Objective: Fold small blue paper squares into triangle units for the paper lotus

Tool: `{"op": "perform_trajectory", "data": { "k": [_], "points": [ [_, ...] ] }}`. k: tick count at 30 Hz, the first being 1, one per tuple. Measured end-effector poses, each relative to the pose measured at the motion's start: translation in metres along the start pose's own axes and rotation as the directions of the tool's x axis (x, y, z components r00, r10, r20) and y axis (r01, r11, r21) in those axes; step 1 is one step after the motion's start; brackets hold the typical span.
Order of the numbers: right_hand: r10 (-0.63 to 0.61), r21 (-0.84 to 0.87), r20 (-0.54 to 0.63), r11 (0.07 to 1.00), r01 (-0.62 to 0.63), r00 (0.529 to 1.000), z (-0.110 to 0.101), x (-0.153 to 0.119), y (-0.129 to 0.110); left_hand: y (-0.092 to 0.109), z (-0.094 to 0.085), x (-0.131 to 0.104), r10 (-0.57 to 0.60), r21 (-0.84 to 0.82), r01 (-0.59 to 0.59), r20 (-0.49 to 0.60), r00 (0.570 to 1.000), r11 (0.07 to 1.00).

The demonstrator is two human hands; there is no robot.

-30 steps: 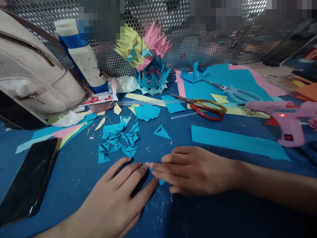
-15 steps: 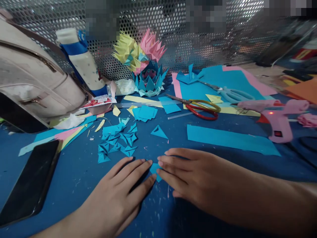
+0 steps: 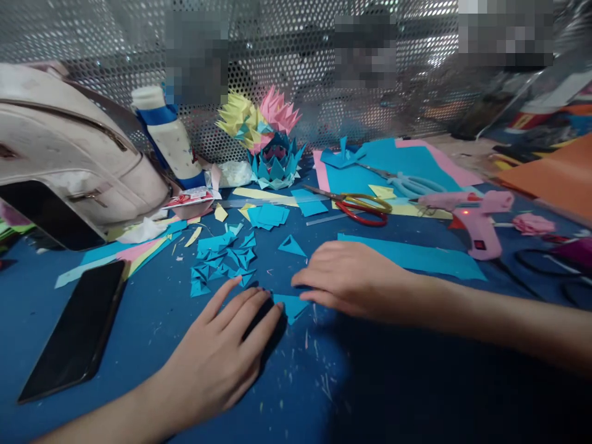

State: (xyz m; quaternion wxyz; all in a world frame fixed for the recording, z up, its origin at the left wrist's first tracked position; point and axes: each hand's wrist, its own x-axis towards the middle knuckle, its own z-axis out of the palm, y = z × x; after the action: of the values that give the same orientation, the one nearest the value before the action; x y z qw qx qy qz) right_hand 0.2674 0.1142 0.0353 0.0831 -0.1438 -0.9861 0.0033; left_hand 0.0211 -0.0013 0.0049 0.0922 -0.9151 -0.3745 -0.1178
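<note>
Head view: blue paper triangle (image 3: 291, 306) flat on worktop (image 3: 287, 401); left hand (image 3: 231, 339) lies with fingers spread, one fingertip at its left edge. Right hand (image 3: 354, 277) at right corner, fingers close together; cannot tell whether gripping.

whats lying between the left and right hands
In the head view, a blue paper triangle lies between them; the left hand touches its left end; whether the right hand touches it is unclear.

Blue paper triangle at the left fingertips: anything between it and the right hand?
Nothing visible. The right hand is right beside the blue paper triangle; the folded blue piece lies beyond, off that line.
</note>
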Motion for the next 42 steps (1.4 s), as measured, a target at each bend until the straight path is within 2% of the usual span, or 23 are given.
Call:
{"op": "perform_trajectory", "data": {
  "k": [3,6,10,13,15,17,19,20,23,27,34,36,38,42],
  "points": [
    [-0.041,0.05,0.025,0.998,0.04,0.999,0.008,0.003,0.004,0.001,0.002,-0.002,0.024,0.01,-0.024,-0.099,0.995,1.0],
    [-0.028,0.053,0.018,0.998,0.027,0.999,0.016,0.004,0.003,0.001,0.003,-0.001,0.038,-0.01,-0.04,-0.124,0.992,0.999],
    [-0.022,0.061,-0.026,0.998,0.024,0.999,0.024,0.006,0.0,-0.001,0.0,0.002,0.003,-0.086,-0.006,-0.028,1.0,0.996],
    [0.069,0.216,-0.035,0.975,-0.06,0.997,0.026,0.006,-0.002,-0.002,-0.002,0.004,-0.037,-0.145,0.042,0.038,0.999,0.988],
    [0.197,0.454,0.023,0.871,-0.186,0.98,0.025,0.007,-0.004,-0.003,-0.003,0.005,-0.059,-0.165,0.064,0.036,0.998,0.984],
    [0.298,0.67,0.112,0.682,-0.294,0.948,0.023,0.007,-0.007,-0.005,-0.004,0.004,-0.074,-0.211,0.079,0.031,0.997,0.974],
    [0.338,0.765,0.143,0.558,-0.32,0.93,0.02,0.007,-0.008,-0.007,-0.005,0.003,-0.082,-0.316,0.086,0.027,0.996,0.945],
    [0.343,0.774,0.136,0.549,-0.316,0.929,0.019,0.007,-0.009,-0.009,-0.006,0.003,-0.09,-0.376,0.09,0.018,0.996,0.922],
    [0.304,0.714,0.095,0.643,-0.277,0.948,0.017,0.007,-0.012,-0.015,-0.006,0.002,-0.139,-0.498,0.114,-0.013,0.99,0.859],
    [0.255,0.584,0.066,0.774,-0.245,0.965,0.016,0.007,-0.014,-0.02,-0.005,0.001,-0.165,-0.537,0.143,0.007,0.986,0.831],
    [0.199,0.444,0.024,0.876,-0.188,0.98,0.017,0.007,-0.007,-0.019,-0.005,0.003,-0.094,-0.55,0.104,0.045,0.995,0.829],
    [0.136,0.409,-0.029,0.906,-0.112,0.99,0.018,0.006,-0.004,-0.017,-0.006,0.004,-0.082,-0.538,0.101,0.06,0.995,0.837],
    [0.006,0.361,-0.089,0.932,0.027,0.996,0.019,0.005,-0.001,-0.015,-0.007,0.005,-0.088,-0.507,0.105,0.057,0.995,0.855],
    [-0.261,0.246,-0.141,0.925,0.289,0.955,0.022,0.001,0.008,-0.013,-0.008,0.004,-0.017,-0.428,0.022,0.016,1.0,0.904]
  ]
}}
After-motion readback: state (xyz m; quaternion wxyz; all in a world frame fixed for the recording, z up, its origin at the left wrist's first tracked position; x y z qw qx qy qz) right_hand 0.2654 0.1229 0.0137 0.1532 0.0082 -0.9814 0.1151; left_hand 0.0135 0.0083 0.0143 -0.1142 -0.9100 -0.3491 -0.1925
